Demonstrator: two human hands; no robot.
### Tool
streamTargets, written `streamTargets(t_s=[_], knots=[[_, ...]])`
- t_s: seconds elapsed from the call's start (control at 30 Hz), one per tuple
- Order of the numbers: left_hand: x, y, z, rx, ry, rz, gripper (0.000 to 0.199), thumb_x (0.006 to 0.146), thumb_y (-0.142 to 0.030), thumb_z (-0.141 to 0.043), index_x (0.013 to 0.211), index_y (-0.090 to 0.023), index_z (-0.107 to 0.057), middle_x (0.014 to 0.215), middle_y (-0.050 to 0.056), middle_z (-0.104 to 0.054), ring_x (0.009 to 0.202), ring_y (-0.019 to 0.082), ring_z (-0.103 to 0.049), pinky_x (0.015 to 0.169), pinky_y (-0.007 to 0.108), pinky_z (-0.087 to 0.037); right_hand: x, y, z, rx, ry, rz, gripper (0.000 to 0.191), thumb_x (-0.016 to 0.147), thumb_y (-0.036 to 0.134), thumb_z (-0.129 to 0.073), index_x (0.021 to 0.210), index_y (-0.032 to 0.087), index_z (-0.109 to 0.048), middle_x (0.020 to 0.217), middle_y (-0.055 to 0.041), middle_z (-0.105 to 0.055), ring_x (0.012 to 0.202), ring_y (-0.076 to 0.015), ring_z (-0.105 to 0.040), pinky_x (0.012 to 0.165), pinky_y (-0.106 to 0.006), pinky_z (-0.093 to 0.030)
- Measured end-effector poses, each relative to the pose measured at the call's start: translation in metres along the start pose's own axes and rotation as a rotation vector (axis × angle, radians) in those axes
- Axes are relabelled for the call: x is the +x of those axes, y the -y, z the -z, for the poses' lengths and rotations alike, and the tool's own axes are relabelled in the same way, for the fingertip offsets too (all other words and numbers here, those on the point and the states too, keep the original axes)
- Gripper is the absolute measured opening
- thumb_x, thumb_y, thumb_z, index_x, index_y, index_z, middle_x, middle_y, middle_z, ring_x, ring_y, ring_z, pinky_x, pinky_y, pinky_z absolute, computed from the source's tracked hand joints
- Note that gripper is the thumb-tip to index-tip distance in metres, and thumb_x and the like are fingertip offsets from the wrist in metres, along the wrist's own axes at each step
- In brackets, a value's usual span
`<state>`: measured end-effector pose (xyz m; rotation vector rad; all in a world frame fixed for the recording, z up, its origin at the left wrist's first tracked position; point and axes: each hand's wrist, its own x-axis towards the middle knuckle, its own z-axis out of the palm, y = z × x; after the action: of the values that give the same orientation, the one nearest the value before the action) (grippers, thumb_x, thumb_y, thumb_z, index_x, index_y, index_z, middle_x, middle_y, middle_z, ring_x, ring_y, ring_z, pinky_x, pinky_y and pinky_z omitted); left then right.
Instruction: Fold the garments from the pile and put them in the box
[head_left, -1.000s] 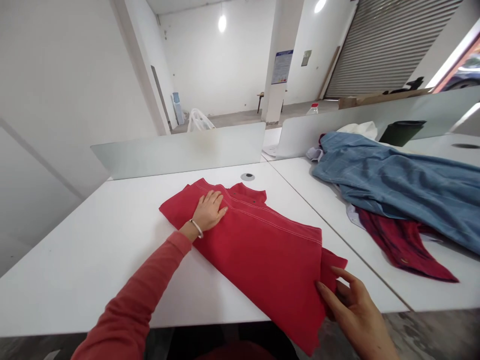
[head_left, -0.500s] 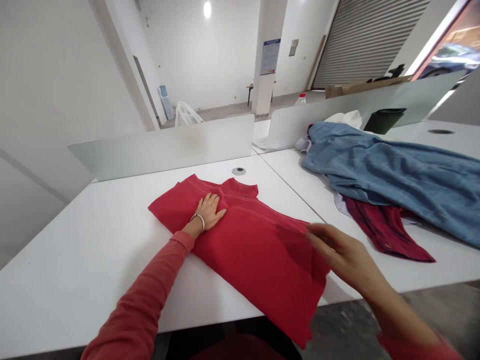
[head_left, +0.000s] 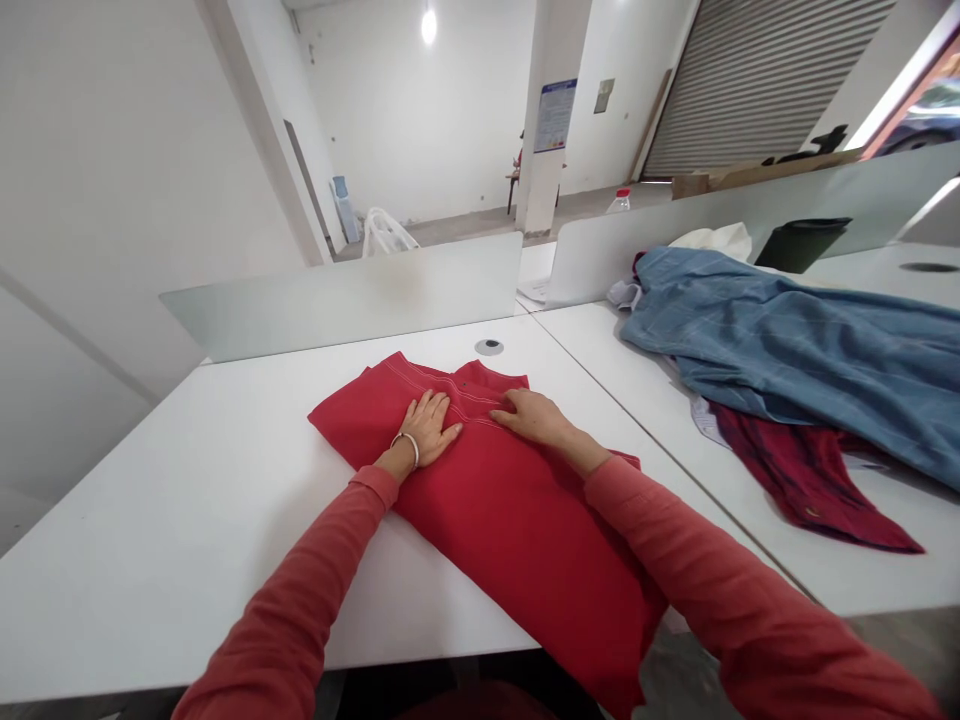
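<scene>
A folded red shirt [head_left: 510,530] with pale stitching lies at a slant on the white table [head_left: 165,520], its lower end hanging past the front edge. Flat on its upper left part rests my left hand [head_left: 427,428], fingers stretched out, a bracelet at the wrist. Just right of it, my right hand [head_left: 531,414] has its fingers bent together at the stitched front edge, near the collar [head_left: 499,377]. The fingertips are pressed into the cloth there and partly hidden. My right forearm crosses over the right part of the shirt.
A heap of clothes with a blue garment [head_left: 787,330] on top and a dark red striped sleeve [head_left: 810,490] lies to the right. Frosted dividers [head_left: 360,300] run along the back. A round cable hole [head_left: 489,347] sits behind the shirt.
My right hand has moved left and forward from the shirt's right end to its front edge beside my left hand. My left hand stays flat on the shirt. The view has shifted slightly.
</scene>
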<state>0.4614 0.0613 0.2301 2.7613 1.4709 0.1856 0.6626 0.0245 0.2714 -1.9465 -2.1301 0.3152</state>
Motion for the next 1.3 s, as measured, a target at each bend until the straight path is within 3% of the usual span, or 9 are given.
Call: streamTargets(t_s=[0.2,0.3,0.43,0.57,0.73,0.9,1.17,1.3], knots=[[0.010,0.006,0.015,0.017,-0.015,-0.030,0.050,0.087,-0.042,-0.025,0.128,-0.014,-0.033,0.137,0.008,-0.030,0.128,0.027,-0.019,0.102,0.049,-0.020,0.005,-0.006,-0.011,0.040,0.017,-0.022,0.017,0.082,0.029,-0.041,0.080,0.015,-0.050,0.084,-0.0046,-0.058,0.074,-0.0146,-0.052,0.057,-0.022,-0.030],[0.035,0.014,0.028,0.025,-0.008,-0.056,0.042,0.087,-0.031,-0.027,0.124,-0.015,-0.038,0.132,0.008,-0.038,0.123,0.024,-0.028,0.099,0.045,-0.027,0.005,-0.008,-0.017,0.052,0.010,-0.021,0.017,0.084,0.028,-0.038,0.081,0.015,-0.048,0.081,-0.0049,-0.058,0.074,-0.0152,-0.052,0.058,-0.023,-0.029],[0.072,0.020,0.037,0.099,0.095,-0.163,0.043,0.079,-0.014,-0.036,0.123,-0.015,-0.038,0.124,0.007,-0.045,0.113,0.020,-0.039,0.091,0.036,-0.038,0.003,-0.009,-0.022,0.056,-0.012,-0.038,0.017,0.086,0.028,-0.035,0.084,0.015,-0.045,0.083,-0.0070,-0.059,0.075,-0.0174,-0.053,0.059,-0.025,-0.029],[0.092,0.017,0.033,0.174,0.167,-0.226,0.041,0.075,-0.009,-0.041,0.114,-0.016,-0.048,0.112,0.009,-0.053,0.107,0.021,-0.044,0.086,0.034,-0.040,0.000,-0.006,-0.023,0.006,-0.027,-0.049,0.016,0.088,0.026,-0.033,0.087,0.014,-0.044,0.084,-0.0086,-0.059,0.077,-0.0194,-0.055,0.061,-0.026,-0.029],[0.097,0.013,0.028,0.230,0.126,-0.227,0.029,0.076,-0.005,-0.036,0.092,-0.012,-0.059,0.094,0.013,-0.055,0.093,0.023,-0.049,0.082,0.036,-0.039,0.000,-0.006,-0.022,0.002,-0.013,-0.057,0.014,0.088,0.025,-0.033,0.088,0.014,-0.043,0.085,-0.0086,-0.060,0.078,-0.0210,-0.056,0.061,-0.027,-0.030],[0.104,0.011,0.025,0.249,0.063,-0.224,0.030,0.077,-0.004,-0.032,0.094,-0.009,-0.057,0.095,0.014,-0.052,0.091,0.022,-0.047,0.081,0.035,-0.039,0.001,-0.007,-0.021,0.014,-0.006,-0.080,0.013,0.087,0.024,-0.033,0.088,0.014,-0.042,0.085,-0.0090,-0.059,0.079,-0.0217,-0.055,0.061,-0.027,-0.029],[0.103,0.010,-0.002,0.254,0.061,-0.203,0.030,0.076,-0.003,-0.033,0.096,-0.010,-0.055,0.096,0.014,-0.052,0.093,0.023,-0.045,0.084,0.034,-0.038,-0.001,-0.007,-0.024,0.090,-0.039,-0.101,0.008,0.084,0.018,-0.036,0.090,0.015,-0.041,0.087,-0.0078,-0.058,0.079,-0.0199,-0.054,0.063,-0.026,-0.031],[0.100,0.008,0.001,0.249,0.023,-0.200,0.029,0.080,-0.007,-0.031,0.097,-0.009,-0.055,0.100,0.014,-0.051,0.094,0.023,-0.045,0.084,0.036,-0.037,-0.004,-0.007,-0.025,0.100,-0.063,-0.123,0.009,0.084,0.018,-0.036,0.091,0.015,-0.041,0.090,-0.0076,-0.057,0.081,-0.0193,-0.053,0.064,-0.026,-0.031]])
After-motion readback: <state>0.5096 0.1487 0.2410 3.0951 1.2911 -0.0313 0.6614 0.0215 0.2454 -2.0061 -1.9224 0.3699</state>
